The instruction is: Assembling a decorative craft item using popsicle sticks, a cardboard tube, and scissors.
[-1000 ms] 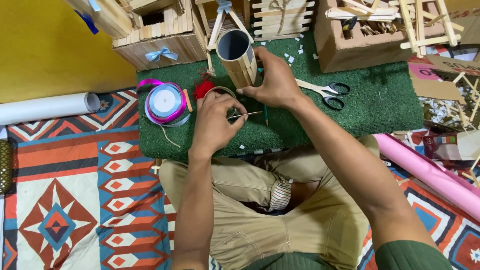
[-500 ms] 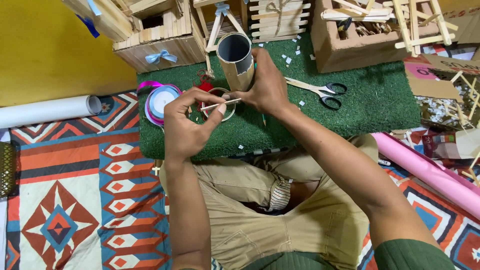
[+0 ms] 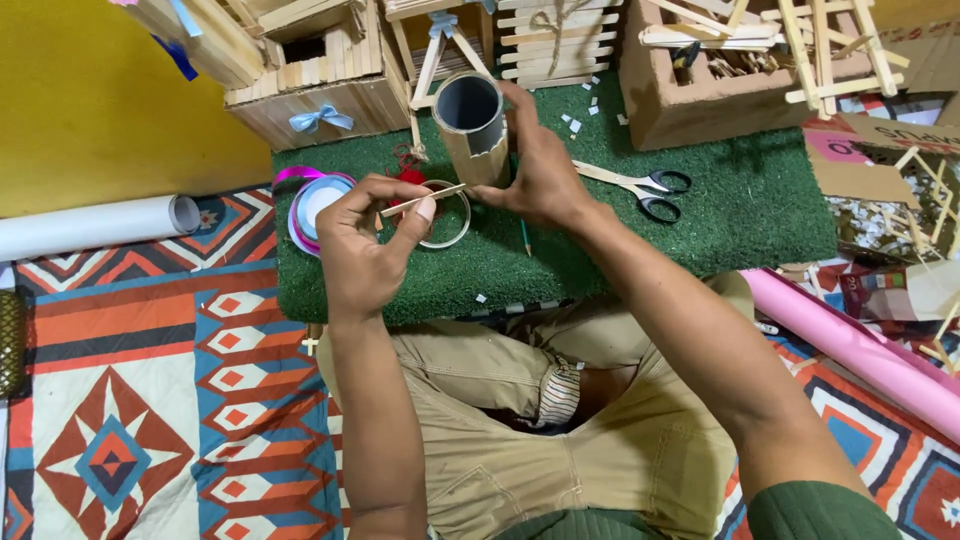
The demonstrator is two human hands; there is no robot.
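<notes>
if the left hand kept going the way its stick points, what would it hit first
Probably the upright tube clad in sticks, which the right hand steadies. The left hand pinches a thin wooden stick aimed right at its base; depth is unclear, so the right thumb might come first.

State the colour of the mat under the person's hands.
Green, a grass-like mat, clearest in the head view.

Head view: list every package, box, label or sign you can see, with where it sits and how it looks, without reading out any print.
Brown cardboard box: top right, on the green mat; open-topped, rectangular, holding wooden sticks.
Flattened cardboard piece: far right edge; brown, with a pink printed patch.
Printed paper packet: right, beside the pink roll; multicoloured, partly hidden.
No screens or signs in view.
</notes>
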